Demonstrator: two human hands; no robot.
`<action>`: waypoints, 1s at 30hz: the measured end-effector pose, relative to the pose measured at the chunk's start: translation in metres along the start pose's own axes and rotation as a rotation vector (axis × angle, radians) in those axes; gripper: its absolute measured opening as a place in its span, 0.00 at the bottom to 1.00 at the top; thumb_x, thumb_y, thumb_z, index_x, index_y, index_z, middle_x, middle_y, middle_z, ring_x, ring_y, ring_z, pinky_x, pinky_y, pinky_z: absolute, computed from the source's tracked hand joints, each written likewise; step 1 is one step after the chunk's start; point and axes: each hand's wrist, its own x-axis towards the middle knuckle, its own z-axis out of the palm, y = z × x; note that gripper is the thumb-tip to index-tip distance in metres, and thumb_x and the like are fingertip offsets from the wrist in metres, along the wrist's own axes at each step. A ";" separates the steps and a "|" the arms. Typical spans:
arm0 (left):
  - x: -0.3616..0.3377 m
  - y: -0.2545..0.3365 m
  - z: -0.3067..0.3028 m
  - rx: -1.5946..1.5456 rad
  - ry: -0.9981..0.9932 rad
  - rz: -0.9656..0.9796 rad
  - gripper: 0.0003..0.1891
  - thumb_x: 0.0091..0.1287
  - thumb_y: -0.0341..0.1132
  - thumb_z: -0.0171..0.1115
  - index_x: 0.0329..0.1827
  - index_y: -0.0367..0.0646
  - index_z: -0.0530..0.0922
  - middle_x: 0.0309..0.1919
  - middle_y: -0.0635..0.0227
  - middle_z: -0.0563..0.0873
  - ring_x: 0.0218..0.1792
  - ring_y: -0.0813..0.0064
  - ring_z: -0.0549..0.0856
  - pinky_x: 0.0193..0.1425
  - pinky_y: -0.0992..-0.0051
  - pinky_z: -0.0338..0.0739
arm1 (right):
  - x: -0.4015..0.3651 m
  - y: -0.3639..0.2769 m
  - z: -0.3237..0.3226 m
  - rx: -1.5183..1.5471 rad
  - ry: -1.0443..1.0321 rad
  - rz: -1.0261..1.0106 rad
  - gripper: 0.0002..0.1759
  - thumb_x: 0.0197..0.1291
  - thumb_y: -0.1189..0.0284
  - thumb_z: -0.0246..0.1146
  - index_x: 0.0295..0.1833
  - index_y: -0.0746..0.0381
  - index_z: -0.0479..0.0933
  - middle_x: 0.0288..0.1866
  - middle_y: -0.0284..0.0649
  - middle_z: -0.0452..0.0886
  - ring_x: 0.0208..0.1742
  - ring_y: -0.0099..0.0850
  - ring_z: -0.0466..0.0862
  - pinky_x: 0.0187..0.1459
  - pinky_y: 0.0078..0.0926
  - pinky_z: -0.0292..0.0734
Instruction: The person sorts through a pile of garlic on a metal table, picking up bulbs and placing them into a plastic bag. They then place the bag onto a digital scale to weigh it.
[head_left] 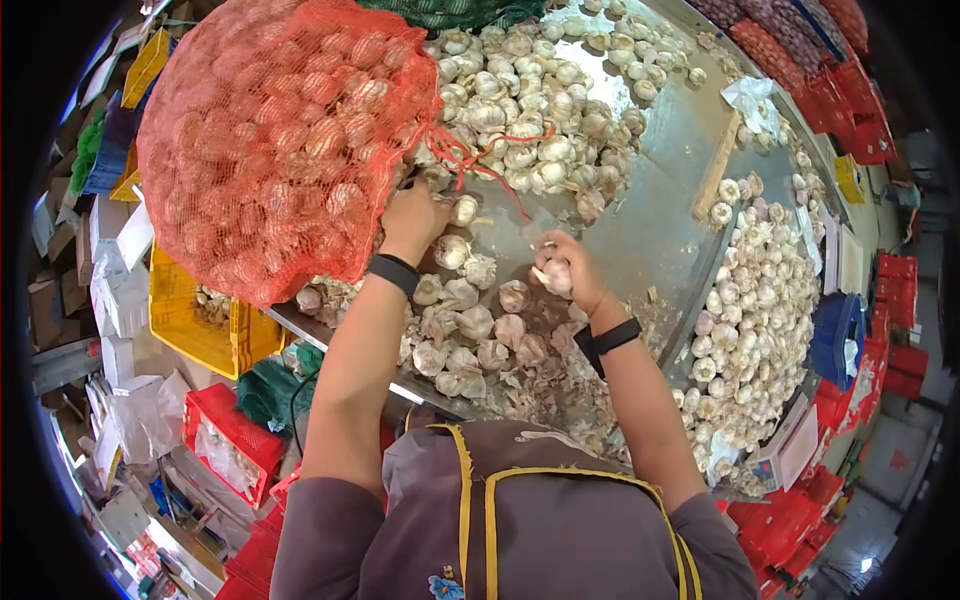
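Observation:
My right hand (568, 265) is closed around a garlic bulb (553, 277) above the metal table. My left hand (415, 215) reaches in beside a full red mesh sack (290, 140), near loose bulbs; its fingertips are partly hidden, so I cannot make out whether they grip anything. A single garlic bulb (464, 209) lies just right of that hand. Red string (470, 158) trails from the sack's tied corner over a big heap of garlic (520, 110). Closer to my body, more garlic bulbs (475, 325) lie among loose papery skins (560, 385).
A wooden strip (718, 165) lies on the metal table (665, 190), beside a second heap of garlic (755, 310) on the right. A yellow crate (200, 325) and a red crate (235, 440) stand at the left. Beyond the right edge is a blue basin (838, 338).

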 end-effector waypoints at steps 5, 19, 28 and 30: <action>-0.008 -0.009 -0.001 -0.005 -0.249 0.014 0.27 0.57 0.56 0.65 0.43 0.38 0.84 0.41 0.50 0.87 0.44 0.55 0.87 0.49 0.61 0.80 | 0.032 -0.017 0.057 -0.422 0.169 0.030 0.23 0.58 0.63 0.66 0.57 0.59 0.73 0.37 0.41 0.80 0.36 0.29 0.82 0.38 0.27 0.77; -0.105 -0.030 -0.031 -1.267 -0.104 0.184 0.31 0.55 0.21 0.68 0.65 0.40 0.69 0.57 0.65 0.78 0.59 0.74 0.77 0.62 0.74 0.72 | 0.063 -0.017 0.086 -1.537 0.201 -0.107 0.26 0.57 0.55 0.67 0.56 0.59 0.76 0.48 0.46 0.84 0.50 0.44 0.84 0.48 0.40 0.81; -0.159 0.064 -0.036 -0.671 0.076 0.697 0.27 0.52 0.24 0.66 0.59 0.42 0.75 0.56 0.56 0.79 0.57 0.53 0.78 0.66 0.59 0.69 | -0.056 0.021 0.072 0.714 -0.268 0.069 0.28 0.74 0.53 0.44 0.65 0.63 0.69 0.60 0.49 0.78 0.56 0.42 0.82 0.58 0.41 0.80; -0.166 0.078 -0.022 -0.540 0.030 0.820 0.27 0.53 0.26 0.66 0.59 0.43 0.75 0.58 0.57 0.78 0.60 0.53 0.77 0.66 0.57 0.68 | -0.069 0.039 0.064 0.748 -0.191 0.054 0.28 0.74 0.51 0.44 0.64 0.62 0.70 0.60 0.47 0.78 0.55 0.41 0.82 0.58 0.41 0.80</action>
